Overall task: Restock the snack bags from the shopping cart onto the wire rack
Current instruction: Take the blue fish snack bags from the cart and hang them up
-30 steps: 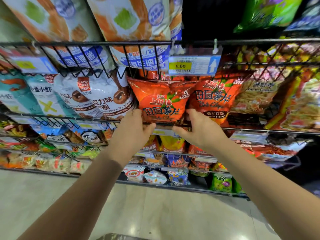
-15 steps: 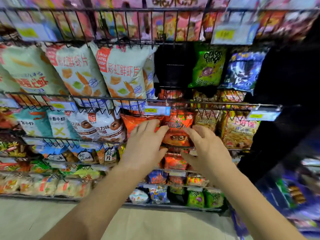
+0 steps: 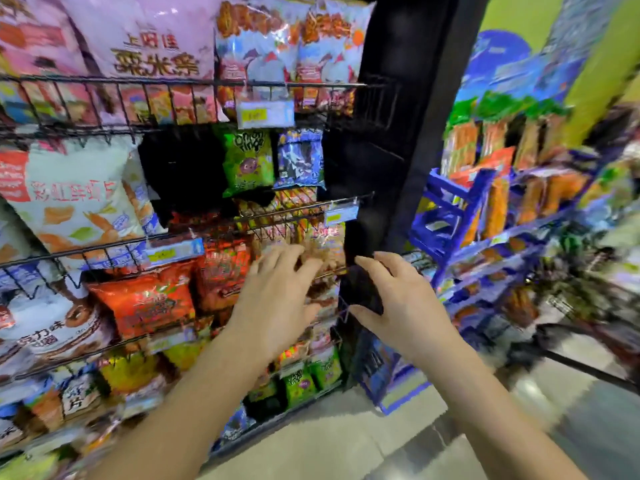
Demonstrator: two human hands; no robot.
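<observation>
**Bare hands, bare forearms**

Both forearms are bare along their whole visible length, slim and smooth. The left hand point(image 3: 277, 303) and right hand point(image 3: 407, 306) are bare as well, with long slender fingers point(image 3: 374, 266).

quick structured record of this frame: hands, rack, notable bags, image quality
left hand: open, fingers spread, empty, in front of the wire rack
right hand: open, empty, beside the rack's black end panel
wire rack: several stocked tiers
orange bag: on a tier, left of the left hand
green bag, blue bag: side by side, above the hands
blue shelving: to the right
image: heavy motion blur, worst on the right
</observation>
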